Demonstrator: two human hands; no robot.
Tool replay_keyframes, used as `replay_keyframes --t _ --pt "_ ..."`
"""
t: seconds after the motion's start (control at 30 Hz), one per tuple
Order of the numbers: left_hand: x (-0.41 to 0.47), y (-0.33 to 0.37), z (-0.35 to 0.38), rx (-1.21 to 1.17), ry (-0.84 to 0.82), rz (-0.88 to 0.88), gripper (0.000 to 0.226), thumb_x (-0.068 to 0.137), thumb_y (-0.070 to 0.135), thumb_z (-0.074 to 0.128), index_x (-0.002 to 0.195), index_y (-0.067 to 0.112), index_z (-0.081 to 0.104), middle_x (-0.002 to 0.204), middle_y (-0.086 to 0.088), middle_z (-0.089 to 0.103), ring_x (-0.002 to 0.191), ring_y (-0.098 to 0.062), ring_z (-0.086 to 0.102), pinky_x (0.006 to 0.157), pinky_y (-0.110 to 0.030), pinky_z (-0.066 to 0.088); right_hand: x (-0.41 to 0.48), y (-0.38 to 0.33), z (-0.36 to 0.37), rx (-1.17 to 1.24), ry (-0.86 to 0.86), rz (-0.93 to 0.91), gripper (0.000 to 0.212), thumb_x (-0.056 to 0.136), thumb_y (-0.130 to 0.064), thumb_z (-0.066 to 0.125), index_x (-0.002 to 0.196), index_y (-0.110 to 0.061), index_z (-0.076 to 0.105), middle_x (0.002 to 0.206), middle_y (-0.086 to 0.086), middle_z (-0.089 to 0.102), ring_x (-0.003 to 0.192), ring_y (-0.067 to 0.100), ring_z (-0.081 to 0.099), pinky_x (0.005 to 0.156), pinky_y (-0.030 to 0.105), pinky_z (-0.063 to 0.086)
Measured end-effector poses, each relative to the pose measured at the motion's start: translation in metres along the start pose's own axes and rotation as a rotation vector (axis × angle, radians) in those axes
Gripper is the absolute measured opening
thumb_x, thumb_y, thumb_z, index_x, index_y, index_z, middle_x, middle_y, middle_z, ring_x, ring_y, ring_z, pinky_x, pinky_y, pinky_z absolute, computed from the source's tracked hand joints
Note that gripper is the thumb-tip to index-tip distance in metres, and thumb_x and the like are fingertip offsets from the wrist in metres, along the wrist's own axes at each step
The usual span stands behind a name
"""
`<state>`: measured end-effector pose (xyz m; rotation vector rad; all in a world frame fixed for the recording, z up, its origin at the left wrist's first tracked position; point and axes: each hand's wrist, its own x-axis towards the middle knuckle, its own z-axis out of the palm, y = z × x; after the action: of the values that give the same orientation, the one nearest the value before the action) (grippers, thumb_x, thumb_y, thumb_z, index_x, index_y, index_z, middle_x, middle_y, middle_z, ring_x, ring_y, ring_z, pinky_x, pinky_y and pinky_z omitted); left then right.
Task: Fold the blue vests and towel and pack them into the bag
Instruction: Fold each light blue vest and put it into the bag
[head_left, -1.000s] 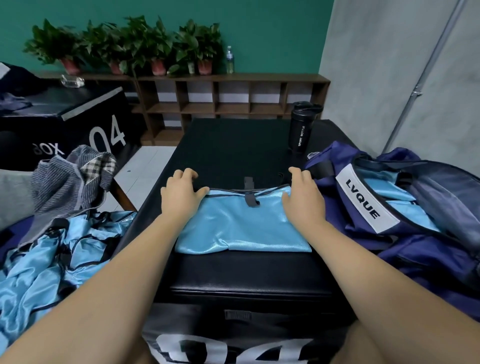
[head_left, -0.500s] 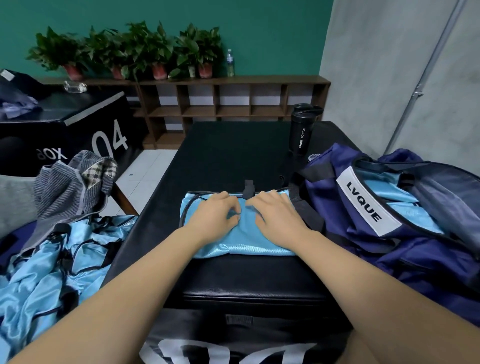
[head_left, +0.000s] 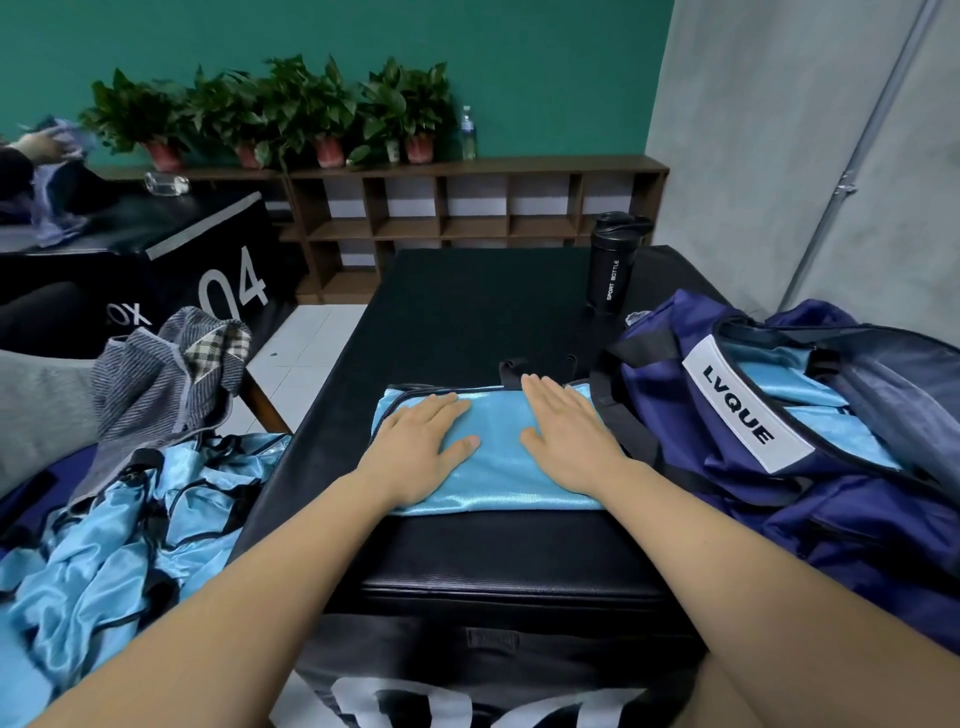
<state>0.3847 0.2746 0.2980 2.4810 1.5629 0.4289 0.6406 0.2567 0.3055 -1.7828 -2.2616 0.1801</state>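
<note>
A folded light-blue vest with black trim lies on the black padded box in front of me. My left hand presses flat on its left half, fingers straight. My right hand lies flat on its right half. To the right sits the open navy bag with a white LVQUE label; folded blue vests show inside it. A heap of unfolded blue vests lies at the lower left. A grey striped towel is draped above that heap.
A black sport bottle stands at the box's far right, behind the bag. Another black box marked 04 stands at the left, where another person's hand handles cloth. Wooden shelves with potted plants line the green wall.
Both hands moved from the vest's outer edges to its middle, folding it narrower. They have since spread apart and lie flat on the folded vest.
</note>
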Motion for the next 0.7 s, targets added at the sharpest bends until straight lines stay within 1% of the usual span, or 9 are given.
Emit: replay_keyframes --t 0.1,0.23,0.37,0.43,0.53,0.6,0.7 --pt "-0.005 -0.006 -0.003 0.025 -0.025 -0.02 0.071 0.104 0.073 0.033 0.166 0.039 0.029 0.174 0.016 0.022 0.161 -0.011 0.015 0.132 -0.038 0.011 -0.002 0.008 0.001 -0.052 0.03 0.025 0.072 0.11 -0.046 0.032 0.171 -0.019 0.004 0.179 -0.002 0.005 0.164 0.014 -0.001 0.133 0.038 -0.001" --pt "-0.012 -0.017 -0.007 0.064 -0.056 -0.023 0.074 0.102 0.076 0.026 0.167 0.041 0.024 0.176 0.016 0.015 0.162 -0.009 0.009 0.133 -0.037 0.005 -0.009 0.01 0.001 -0.078 0.021 0.054 0.08 0.108 -0.064 0.026 0.171 -0.021 0.001 0.178 -0.003 -0.001 0.163 0.01 -0.009 0.132 0.037 -0.007" --pt "-0.023 -0.035 -0.016 0.081 -0.069 -0.03 0.082 0.096 0.083 0.02 0.167 0.043 0.023 0.176 0.017 0.014 0.162 -0.008 0.008 0.133 -0.037 0.005 -0.016 0.005 0.001 -0.091 0.0 0.061 0.084 0.106 -0.071 0.022 0.171 -0.023 -0.002 0.178 -0.004 -0.009 0.162 0.009 -0.015 0.132 0.038 -0.009" --pt "-0.029 -0.039 -0.022 0.06 -0.072 -0.047 0.076 0.1 0.079 0.029 0.166 0.044 0.024 0.175 0.018 0.015 0.162 -0.008 0.009 0.133 -0.037 0.005 -0.018 0.003 0.004 -0.086 -0.02 0.057 0.085 0.105 -0.072 0.021 0.171 -0.023 -0.004 0.178 -0.005 -0.011 0.162 0.009 -0.016 0.132 0.039 -0.008" --pt "-0.036 -0.046 -0.031 -0.008 -0.026 -0.095 0.071 0.101 0.074 0.04 0.164 0.044 0.031 0.174 0.017 0.021 0.161 -0.011 0.017 0.132 -0.04 0.014 -0.017 0.003 0.006 -0.073 -0.048 0.066 0.086 0.105 -0.072 0.02 0.17 -0.023 -0.004 0.177 -0.005 -0.013 0.162 0.009 -0.016 0.132 0.039 -0.008" --pt "-0.04 -0.054 -0.036 -0.04 -0.002 -0.16 0.068 0.102 0.071 0.044 0.163 0.043 0.034 0.173 0.017 0.024 0.16 -0.013 0.022 0.131 -0.039 0.018 -0.015 0.004 0.007 -0.069 -0.06 0.071 0.087 0.104 -0.073 0.021 0.17 -0.022 -0.004 0.177 -0.005 -0.014 0.162 0.01 -0.016 0.132 0.04 -0.008" --pt "-0.047 -0.071 -0.044 -0.036 -0.042 -0.305 0.072 0.103 0.069 0.044 0.166 0.039 0.028 0.174 0.014 0.023 0.161 -0.013 0.022 0.13 -0.039 0.022 -0.012 0.006 0.009 -0.064 -0.061 0.07 0.089 0.103 -0.075 0.021 0.17 -0.022 -0.005 0.177 -0.005 -0.014 0.162 0.01 -0.015 0.132 0.04 -0.008"
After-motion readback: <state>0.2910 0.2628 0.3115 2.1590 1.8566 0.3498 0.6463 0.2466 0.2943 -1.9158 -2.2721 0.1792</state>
